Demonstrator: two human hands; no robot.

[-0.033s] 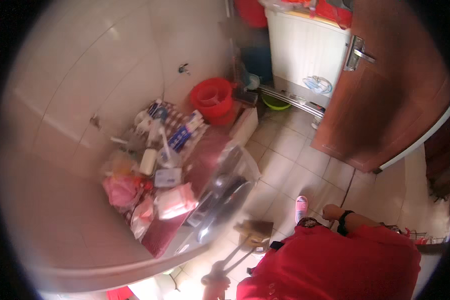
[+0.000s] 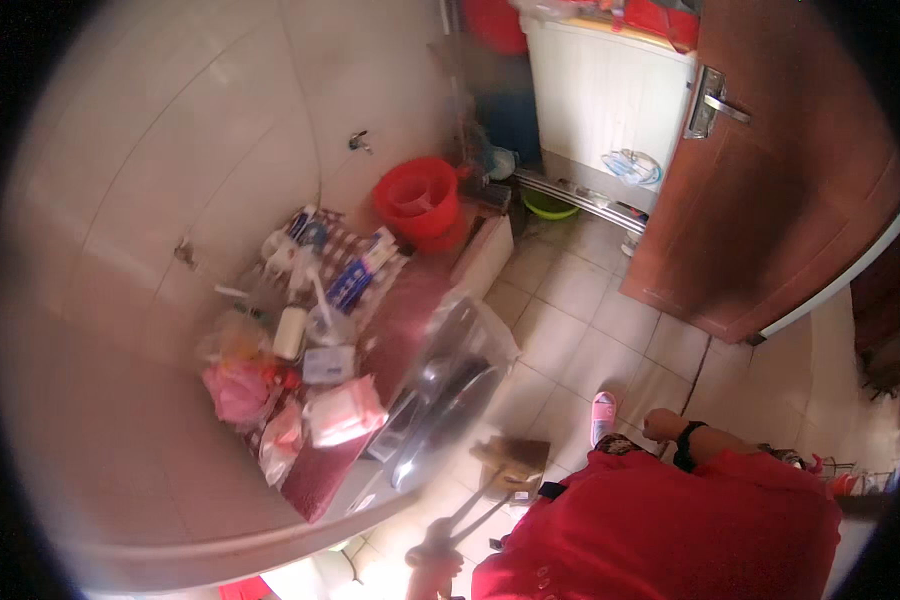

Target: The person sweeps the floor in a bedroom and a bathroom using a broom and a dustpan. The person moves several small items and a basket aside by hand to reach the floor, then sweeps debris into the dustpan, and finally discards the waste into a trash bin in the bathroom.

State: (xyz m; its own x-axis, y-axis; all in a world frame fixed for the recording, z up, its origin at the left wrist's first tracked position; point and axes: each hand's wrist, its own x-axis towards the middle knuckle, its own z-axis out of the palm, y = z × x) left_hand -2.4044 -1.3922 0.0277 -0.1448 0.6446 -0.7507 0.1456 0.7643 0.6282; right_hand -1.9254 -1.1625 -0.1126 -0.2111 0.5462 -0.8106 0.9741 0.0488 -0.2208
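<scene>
At the bottom, my left hand (image 2: 436,580) is closed round the end of a long tool with two thin arms (image 2: 472,512), which looks like tongs. Its far end reaches a tan, blurred thing (image 2: 510,465) above a brown, flat, box-like piece (image 2: 530,458) on the floor; contact between them is unclear. My right hand (image 2: 660,425) is curled into a fist beside my red top, with a black band (image 2: 686,445) on the wrist. Nothing shows in it. Just past it one pink shoe (image 2: 603,415) stands on the tiles.
To the left, a ledge with a dark red cover (image 2: 315,478) bears a red bucket (image 2: 415,205), a pink-and-white packet (image 2: 344,411) and several bottles and bags. Clear plastic sheeting (image 2: 470,350) lies along its edge. A brown door (image 2: 760,200) stands ajar at right; a green basin (image 2: 548,206) sits beyond.
The view has shifted slightly, so the ledge and its things appear a little further left. Both hands look nearly unmoved.
</scene>
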